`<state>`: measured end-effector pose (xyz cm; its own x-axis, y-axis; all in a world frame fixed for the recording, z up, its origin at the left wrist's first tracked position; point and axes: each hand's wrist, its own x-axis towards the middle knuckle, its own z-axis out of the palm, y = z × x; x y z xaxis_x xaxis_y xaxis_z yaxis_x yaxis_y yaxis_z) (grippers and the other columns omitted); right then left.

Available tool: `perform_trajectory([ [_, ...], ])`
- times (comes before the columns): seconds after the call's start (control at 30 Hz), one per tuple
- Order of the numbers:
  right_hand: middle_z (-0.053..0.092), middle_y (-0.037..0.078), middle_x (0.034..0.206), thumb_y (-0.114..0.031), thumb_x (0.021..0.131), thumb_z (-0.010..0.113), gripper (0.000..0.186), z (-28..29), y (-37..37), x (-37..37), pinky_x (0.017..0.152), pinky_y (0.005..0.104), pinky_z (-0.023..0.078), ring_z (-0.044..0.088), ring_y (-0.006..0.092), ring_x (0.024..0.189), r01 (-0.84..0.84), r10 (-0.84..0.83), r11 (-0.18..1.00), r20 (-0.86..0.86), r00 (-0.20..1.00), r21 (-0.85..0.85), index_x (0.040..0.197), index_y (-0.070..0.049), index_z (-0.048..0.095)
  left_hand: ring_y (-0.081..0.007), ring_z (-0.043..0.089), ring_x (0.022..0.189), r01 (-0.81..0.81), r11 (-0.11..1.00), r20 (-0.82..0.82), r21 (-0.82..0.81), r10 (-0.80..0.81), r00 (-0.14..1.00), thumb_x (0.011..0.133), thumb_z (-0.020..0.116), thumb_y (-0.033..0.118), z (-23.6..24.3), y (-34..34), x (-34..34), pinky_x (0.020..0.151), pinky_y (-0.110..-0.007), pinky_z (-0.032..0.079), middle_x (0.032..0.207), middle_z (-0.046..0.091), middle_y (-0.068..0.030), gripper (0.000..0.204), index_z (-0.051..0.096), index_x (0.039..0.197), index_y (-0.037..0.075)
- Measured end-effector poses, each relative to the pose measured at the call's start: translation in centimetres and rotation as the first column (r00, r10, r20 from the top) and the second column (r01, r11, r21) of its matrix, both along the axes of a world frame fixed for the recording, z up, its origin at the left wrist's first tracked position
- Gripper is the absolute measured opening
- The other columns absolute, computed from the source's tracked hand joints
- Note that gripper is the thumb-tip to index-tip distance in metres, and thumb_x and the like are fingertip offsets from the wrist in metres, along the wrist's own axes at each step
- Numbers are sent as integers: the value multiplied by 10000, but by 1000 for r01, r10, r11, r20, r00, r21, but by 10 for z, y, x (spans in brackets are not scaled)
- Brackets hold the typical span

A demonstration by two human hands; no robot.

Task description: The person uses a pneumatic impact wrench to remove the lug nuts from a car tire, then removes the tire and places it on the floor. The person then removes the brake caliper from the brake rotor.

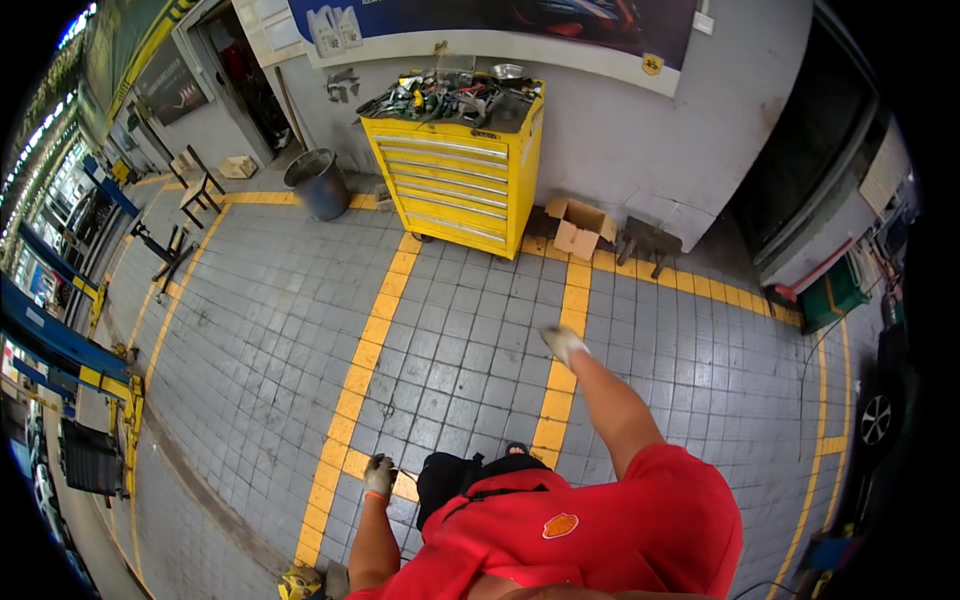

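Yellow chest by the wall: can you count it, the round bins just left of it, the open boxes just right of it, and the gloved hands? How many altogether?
Chest: 1
Round bin: 1
Open box: 1
Gloved hands, left hand and right hand: 2
Total: 5

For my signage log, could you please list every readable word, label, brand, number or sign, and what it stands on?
Red shirt: yellow shell-shaped emblem, wordless.
Wall banner: shield emblem; white lettering, too small to read.
Yellow tool chest: dark label, too small to read.
Dark poster, left: too blurred.
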<state>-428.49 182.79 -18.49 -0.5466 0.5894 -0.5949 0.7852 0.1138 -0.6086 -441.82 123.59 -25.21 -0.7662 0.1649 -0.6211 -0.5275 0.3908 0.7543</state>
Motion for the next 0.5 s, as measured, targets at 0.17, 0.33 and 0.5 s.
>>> perform_trajectory([
  [0.17,689,138,1388,-392,1069,544,495,194,78,-186,1109,356,465,621,278,1310,-44,99,989,-425,900,138,1406,-47,655,-277,687,807,-282,942,203,180,245,948,1002,612,259,-45,107,-138,632,-425,554,1022,671,-128,204,576,1145,118],
  [0.33,710,115,1357,-323,1073,567,428,145,110,-287,1110,340,469,634,232,1280,76,-102,995,-532,841,-70,1403,-71,668,-232,610,654,-489,816,395,310,357,846,999,622,238,-112,160,-306,541,-371,497,891,626,-75,196,589,1136,101],
  [0.5,732,123,1292,-260,1068,615,402,127,199,-287,1085,346,487,653,220,1226,328,-330,939,-541,774,-104,1377,-6,663,-189,648,714,-185,949,157,256,148,976,1021,642,280,-23,327,-416,612,-324,544,955,688,-88,324,626,1255,55],
])
